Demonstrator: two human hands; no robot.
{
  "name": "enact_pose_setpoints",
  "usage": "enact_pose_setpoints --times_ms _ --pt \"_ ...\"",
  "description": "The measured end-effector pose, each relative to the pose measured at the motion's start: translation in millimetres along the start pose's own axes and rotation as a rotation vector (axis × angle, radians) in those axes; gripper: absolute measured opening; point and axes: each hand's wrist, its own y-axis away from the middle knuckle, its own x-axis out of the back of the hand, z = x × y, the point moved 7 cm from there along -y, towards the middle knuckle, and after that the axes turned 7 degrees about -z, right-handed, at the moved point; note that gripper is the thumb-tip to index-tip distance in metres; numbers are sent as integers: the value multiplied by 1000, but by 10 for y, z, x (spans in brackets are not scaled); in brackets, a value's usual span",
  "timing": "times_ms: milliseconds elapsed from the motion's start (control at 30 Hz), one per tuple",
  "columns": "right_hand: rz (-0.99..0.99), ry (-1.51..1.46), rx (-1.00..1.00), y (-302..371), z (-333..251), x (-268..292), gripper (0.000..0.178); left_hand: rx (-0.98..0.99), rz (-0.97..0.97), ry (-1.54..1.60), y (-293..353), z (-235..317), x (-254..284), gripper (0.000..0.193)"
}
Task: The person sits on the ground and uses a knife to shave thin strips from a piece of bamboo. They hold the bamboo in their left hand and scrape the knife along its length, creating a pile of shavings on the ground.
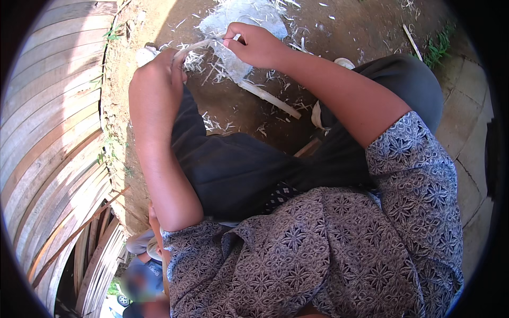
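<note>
My left hand [159,79] is closed around a pale, slightly curved wooden strip [193,46], which reaches toward my right hand [254,45]. The fingers of that hand are pinched together at the strip's far end. A thin greyish sliver shows at the pinch, too small to name. Beneath both hands, a whitish translucent sheet [233,66] lies on the ground among curled wood shavings [196,61]. Another pale stick [273,99] rests on the soil between my legs, one end close to the sheet.
Stacked wooden planks [47,106] run along the left side. Another person [143,275] sits at the lower left, partly hidden by my arm. Paving slabs [456,106] lie on the right, beside a green plant [437,47] and a thin stick [412,42].
</note>
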Motion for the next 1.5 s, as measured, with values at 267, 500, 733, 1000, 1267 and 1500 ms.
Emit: enact_pose_setpoints --times_ms 267,500,733,1000,1267,1500 --pt "-27 331 -240 186 941 403 22 -9 25 55 -49 -31 32 26" --pt "-99 -90 -353 117 200 219 22 40 -22 80 6 -128 -4 26" --pt "-30 33 -23 -90 34 -25 18 54 -13 50 -15 -118 -1 26" --pt "-75 378 -248 190 998 355 14 31 -9 105 -26 -70 23 28" --pt "-98 -81 -193 -23 141 96 23 52 0 187 -43 -90 16 26" --pt "-149 1 -305 19 564 133 19 5 70 31 -3 -70 3 25"
